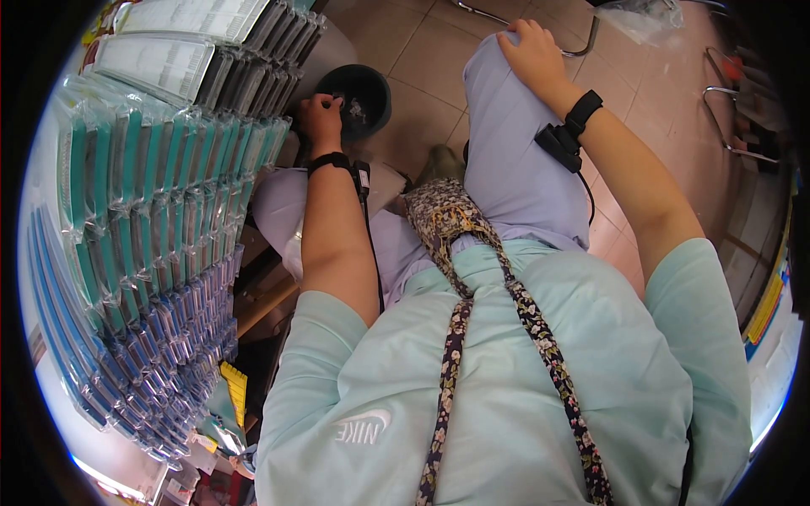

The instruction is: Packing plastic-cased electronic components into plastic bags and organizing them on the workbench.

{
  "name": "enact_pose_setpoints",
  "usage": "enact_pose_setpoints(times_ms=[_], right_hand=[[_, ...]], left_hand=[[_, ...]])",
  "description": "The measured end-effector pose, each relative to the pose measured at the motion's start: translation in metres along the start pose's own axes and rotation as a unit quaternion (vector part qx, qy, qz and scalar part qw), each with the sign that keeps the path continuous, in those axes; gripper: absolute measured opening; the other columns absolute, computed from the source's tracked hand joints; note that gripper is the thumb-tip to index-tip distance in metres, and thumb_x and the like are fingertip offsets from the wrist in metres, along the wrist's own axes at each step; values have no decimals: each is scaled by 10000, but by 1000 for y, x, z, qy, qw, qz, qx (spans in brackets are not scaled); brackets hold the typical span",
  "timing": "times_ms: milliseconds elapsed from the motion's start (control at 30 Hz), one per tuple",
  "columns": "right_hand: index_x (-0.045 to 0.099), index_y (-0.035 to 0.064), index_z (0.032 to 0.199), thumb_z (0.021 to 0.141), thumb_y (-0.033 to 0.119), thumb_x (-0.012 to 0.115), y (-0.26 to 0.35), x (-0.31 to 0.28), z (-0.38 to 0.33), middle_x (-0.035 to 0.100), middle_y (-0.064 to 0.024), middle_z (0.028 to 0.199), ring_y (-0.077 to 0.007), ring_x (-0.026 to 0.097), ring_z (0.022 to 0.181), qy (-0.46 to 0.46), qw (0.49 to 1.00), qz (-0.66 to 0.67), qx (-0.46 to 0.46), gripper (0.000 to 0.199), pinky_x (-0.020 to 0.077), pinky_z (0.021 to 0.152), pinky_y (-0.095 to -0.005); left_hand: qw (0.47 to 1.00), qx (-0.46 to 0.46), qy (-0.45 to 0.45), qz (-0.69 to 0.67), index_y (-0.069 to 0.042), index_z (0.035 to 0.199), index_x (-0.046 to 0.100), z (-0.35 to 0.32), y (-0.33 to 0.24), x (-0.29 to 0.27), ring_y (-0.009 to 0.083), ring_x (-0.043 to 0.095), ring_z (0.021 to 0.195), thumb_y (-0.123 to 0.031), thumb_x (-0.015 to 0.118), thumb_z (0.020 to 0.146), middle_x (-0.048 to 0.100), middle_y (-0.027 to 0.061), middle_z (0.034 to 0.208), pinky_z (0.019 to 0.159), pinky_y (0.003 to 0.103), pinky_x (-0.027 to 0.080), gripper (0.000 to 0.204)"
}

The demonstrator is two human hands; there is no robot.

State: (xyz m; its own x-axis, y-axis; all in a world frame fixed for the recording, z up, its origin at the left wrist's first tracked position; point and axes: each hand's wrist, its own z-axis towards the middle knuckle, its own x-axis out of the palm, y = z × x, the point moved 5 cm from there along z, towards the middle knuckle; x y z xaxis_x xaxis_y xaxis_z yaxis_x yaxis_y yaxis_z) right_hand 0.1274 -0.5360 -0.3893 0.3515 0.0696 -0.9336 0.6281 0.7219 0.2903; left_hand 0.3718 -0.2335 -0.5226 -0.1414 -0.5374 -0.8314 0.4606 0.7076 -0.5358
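At the rim of a dark round bin [378, 83], my left hand [321, 120] has its fingers curled in. Its fingertips are pressed together, and what they hold, if anything, is too small to make out. Crumpled clear scraps [358, 111] lie inside the bin beside it. My right hand [533, 52] lies flat on my right knee, fingers stretched out and holding nothing. A black strap [584, 110] with a small black device circles my right wrist. Another black band [329, 162] with a cable is on the left wrist. A floral pouch [440, 202] hangs by its straps over my lap.
On the left stand tall stacks of plastic-wrapped packs: white and grey ones [156, 67], teal-edged ones [126, 169] and blue ones [169, 337], close to my left arm. Tiled floor [422, 51] lies ahead. Metal chair legs [591, 38] and a clear plastic bag [645, 21] are at the far right.
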Motion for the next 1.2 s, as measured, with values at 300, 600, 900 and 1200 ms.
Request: enact_pose_setpoints(times_ms=[300,600,900,1200], right_hand=[[599,74,1010,817,372,540,9,0,2,586,-99,1046,-312,537,986,-2,1000,11,-5,360,457,834,-424],[599,76,1015,815,371,544,13,0,4,584,-94,1053,-310,533,992,3,1000,21,-4,361,450,842,-428],[592,70,1025,832,354,539,11,0,2,578,-104,1059,-315,520,1014,13,1000,22,-1,347,434,865,-418],[596,75,1016,821,344,546,12,0,2,573,-95,1055,-305,515,1025,21,999,28,6,336,435,851,-431]], left_hand=[[992,-84,38,-80,-33,801,487,1,13,1,305,589,731,-133,730,688,555,136,731,683,362,458,286],[986,-76,139,-48,-44,773,525,4,36,18,319,581,788,-151,757,645,581,127,799,721,370,457,286],[963,-129,234,25,-88,802,553,7,29,15,324,563,940,-194,750,647,597,106,965,821,465,431,272],[977,-96,164,98,-95,815,550,4,11,0,290,580,894,-104,685,670,594,84,880,852,503,385,198]])
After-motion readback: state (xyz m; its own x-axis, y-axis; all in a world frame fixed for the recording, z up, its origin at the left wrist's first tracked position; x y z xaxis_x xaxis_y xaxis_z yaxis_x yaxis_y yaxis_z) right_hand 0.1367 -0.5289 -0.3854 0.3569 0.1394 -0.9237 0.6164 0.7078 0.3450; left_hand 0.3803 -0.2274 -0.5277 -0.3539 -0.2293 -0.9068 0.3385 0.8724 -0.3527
